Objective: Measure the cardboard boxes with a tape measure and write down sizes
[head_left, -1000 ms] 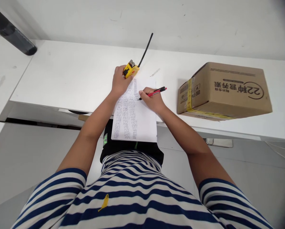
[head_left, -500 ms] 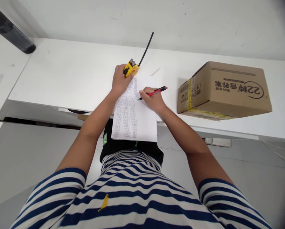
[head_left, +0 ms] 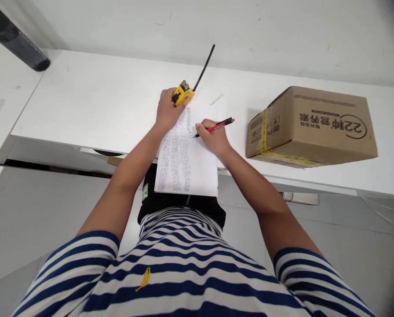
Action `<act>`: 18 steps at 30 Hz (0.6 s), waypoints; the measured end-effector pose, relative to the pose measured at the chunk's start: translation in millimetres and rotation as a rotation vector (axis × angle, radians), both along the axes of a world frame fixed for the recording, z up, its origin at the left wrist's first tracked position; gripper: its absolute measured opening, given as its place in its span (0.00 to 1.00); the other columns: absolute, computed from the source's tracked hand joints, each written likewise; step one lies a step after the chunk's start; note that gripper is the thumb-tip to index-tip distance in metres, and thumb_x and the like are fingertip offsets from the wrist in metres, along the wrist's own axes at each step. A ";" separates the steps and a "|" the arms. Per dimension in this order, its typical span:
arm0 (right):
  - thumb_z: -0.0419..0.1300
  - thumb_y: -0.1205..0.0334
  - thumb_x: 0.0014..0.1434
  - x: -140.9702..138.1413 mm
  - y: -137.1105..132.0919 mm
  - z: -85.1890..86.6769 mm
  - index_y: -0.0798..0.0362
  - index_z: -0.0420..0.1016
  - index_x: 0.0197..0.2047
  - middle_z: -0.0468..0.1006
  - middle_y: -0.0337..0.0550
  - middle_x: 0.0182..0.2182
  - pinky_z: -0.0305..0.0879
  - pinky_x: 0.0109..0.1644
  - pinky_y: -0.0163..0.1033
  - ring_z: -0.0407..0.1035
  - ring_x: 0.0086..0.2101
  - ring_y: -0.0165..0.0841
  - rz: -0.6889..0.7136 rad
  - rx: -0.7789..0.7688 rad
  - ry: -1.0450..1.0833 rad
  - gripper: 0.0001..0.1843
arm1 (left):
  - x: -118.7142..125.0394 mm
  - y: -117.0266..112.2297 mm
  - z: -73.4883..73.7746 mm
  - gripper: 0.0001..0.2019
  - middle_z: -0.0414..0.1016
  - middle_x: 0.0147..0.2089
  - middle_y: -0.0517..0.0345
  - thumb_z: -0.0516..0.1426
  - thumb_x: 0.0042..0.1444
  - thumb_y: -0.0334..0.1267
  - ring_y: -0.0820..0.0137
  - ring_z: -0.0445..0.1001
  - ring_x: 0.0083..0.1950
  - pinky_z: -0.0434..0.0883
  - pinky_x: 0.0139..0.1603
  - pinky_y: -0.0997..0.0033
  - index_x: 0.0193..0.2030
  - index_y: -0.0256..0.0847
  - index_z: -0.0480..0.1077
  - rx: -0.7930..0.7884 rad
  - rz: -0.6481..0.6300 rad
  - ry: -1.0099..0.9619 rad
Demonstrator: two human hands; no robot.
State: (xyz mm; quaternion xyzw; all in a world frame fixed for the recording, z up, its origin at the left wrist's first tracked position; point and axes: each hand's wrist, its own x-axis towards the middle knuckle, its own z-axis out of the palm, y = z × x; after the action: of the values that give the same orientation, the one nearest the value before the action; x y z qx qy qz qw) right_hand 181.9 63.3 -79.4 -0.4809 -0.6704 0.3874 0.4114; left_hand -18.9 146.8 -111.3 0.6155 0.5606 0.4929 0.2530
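Observation:
A yellow and black tape measure (head_left: 183,94) with a black strap is gripped in my left hand (head_left: 167,111), at the top edge of the paper. My right hand (head_left: 216,137) is closed around a red and black pen (head_left: 219,125), its tip at or just over the paper. The white sheet of paper (head_left: 203,171) lies partly on the table and hangs over its front edge toward my lap. Columns of handwriting cover its left and middle parts; the right side is blank.
On the right of the white table (head_left: 101,97) stands a taped cardboard box (head_left: 315,127). A thin clear stick, perhaps a pen refill (head_left: 216,99), lies behind the paper. A dark cylinder (head_left: 15,37) juts in at the upper left. The wall (head_left: 249,35) rises behind.
The pen tip has shifted slightly right on the paper with my right hand. The whole view has moved a little; my left hand keeps its hold on the tape measure.

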 end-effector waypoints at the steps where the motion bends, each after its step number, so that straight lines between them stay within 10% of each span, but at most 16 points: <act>1: 0.61 0.53 0.65 0.1 0.5 0.0 0.48 0.50 0.21 0.53 0.33 0.20 0.49 0.32 0.39 0.51 0.26 0.28 0.006 -0.004 -0.003 0.27 | 0.3 -0.7 1.1 0.25 0.72 0.57 0.52 0.71 0.54 0.52 0.60 0.75 0.57 0.77 0.52 0.58 0.53 0.49 0.70 -0.009 0.007 0.007; 11: 0.58 0.42 0.69 2.9 -0.9 -2.3 0.47 0.60 0.26 0.64 0.37 0.24 0.62 0.37 0.42 0.62 0.29 0.32 -0.038 0.088 -0.122 0.25 | 5.4 -1.5 8.9 0.19 0.72 0.53 0.56 0.71 0.56 0.35 0.63 0.74 0.56 0.75 0.60 0.55 0.49 0.48 0.69 -0.018 0.067 0.045; 18: 0.47 0.55 0.76 7.0 24.7 -7.9 0.55 0.71 0.61 0.72 0.57 0.58 0.65 0.62 0.54 0.69 0.58 0.49 -0.038 0.169 -0.592 0.20 | 15.7 3.2 14.9 0.15 0.69 0.56 0.57 0.63 0.65 0.32 0.68 0.72 0.59 0.77 0.62 0.62 0.53 0.50 0.66 0.048 0.117 0.026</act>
State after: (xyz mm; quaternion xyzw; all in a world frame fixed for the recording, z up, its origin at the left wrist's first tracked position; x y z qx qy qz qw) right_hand 188.9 88.0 -87.3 -0.5493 -0.7819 0.1653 0.2438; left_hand -3.2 150.0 -96.4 0.5940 0.5867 0.5123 0.2015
